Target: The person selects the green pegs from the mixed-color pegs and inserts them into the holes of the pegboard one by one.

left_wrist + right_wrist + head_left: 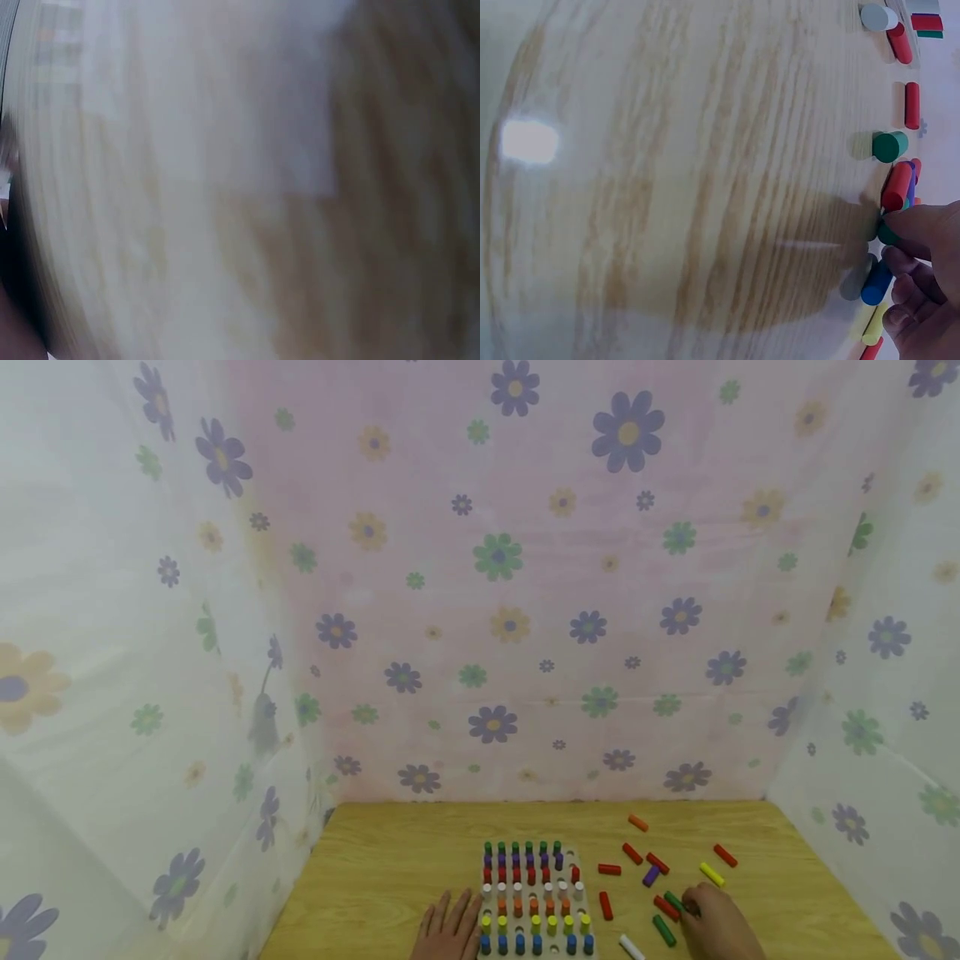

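A white pegboard (572,852) stands on the table with rows of green, purple, red, white, orange, yellow and blue pegs; some holes are bare. My left hand (448,927) lies flat at the board's left edge, fingers straight. To the right of the board, my right hand (716,922) pinches a green peg (673,901) between thumb and finger, low over the table. A red peg (666,907) lies right beside it. Close under the curled fingers is a blue peg (877,285), seen in the right wrist view. The left wrist view is blurred.
Loose pegs lie scattered right of the board: several red ones, a purple peg (651,876), a yellow peg (712,874), an orange peg (638,822), another green peg (663,931) and a white peg (632,947). Flowered sheets (510,693) enclose the wooden table (390,843).
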`<state>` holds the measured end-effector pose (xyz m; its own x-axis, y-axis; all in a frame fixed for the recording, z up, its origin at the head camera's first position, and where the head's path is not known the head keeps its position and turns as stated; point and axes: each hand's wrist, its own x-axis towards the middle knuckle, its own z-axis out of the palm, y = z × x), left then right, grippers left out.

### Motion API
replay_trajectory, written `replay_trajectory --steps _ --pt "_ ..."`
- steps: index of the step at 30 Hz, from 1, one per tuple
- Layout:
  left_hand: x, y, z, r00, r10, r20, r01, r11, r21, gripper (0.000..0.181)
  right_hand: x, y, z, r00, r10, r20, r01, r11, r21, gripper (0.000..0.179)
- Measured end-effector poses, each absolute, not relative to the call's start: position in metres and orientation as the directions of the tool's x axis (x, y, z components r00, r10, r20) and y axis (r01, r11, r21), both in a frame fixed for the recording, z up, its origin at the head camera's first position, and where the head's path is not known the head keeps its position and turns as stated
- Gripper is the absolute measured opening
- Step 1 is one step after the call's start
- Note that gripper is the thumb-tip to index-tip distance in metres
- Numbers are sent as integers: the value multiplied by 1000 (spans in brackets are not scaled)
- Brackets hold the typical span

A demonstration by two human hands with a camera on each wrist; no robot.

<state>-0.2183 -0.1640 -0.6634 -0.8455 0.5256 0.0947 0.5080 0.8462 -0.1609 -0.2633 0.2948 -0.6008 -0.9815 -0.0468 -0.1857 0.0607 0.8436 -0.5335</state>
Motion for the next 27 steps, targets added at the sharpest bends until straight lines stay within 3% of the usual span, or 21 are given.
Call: replay_trajectory --steps 12,16,19,23,27 --pt "-217 -161 -659 -865 498 64 483 860 -164 112 -261 292 -606 -986 -40 -162 41 881 -471 14" --pt "-226 -153 -664 -935 350 63 349 937 -14 81 -261 292 -606 -988 -29 -153 46 887 -460 17" --pt "-231 -147 -669 -967 229 112 240 966 100 56 -259 294 -607 -983 -4 -182 94 843 -530 18" --pt "-231 -145 -673 -960 220 171 234 970 65 52 -253 295 -603 -969 36 -245 193 733 -652 19" --pt "-229 -145 -673 -957 231 176 243 969 52 51 -250 293 -592 -971 40 -234 194 702 -685 19"
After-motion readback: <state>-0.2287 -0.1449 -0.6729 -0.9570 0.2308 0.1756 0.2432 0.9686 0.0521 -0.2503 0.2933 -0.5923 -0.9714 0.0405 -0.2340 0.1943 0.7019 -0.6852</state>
